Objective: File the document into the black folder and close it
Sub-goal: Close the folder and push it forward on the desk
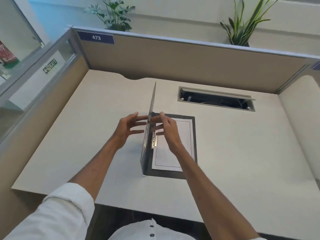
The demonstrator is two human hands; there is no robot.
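The black folder (194, 146) lies open on the pale desk (86, 135), a little right of the desk's middle. Its back board rests flat, while its front cover (152, 103) stands nearly upright along the left edge, seen almost edge-on. The document (173, 158), a white sheet with a thin printed border, lies flat inside on the back board, its left edge just beside the metal clip (154, 141) near the spine.

The left hand (126, 129) is on the outer side of the raised cover, its fingers (138, 122) spread and loosely extended toward the cover; whether they touch it cannot be told, and they grip nothing. The right hand (168, 129) is on the inner side, above the document, its fingers (155, 119) stretched toward the cover's inside face, with the thumb up near the cover; it is open rather than clenched, and contact with the cover is unclear. Both forearms are bare, and a rolled white sleeve (57, 210) shows on the left arm.

Farther back on the desk, to the right, a rectangular cable slot (216, 101) stands open with dark wiring inside. Beige partition panels (173, 63) enclose the desk, and a blue label (96, 37) reading 473 sits at the top left corner. Two potted plants (116, 14) rise behind the partition. An exit sign (50, 65) is fixed to the glass side panel at left.
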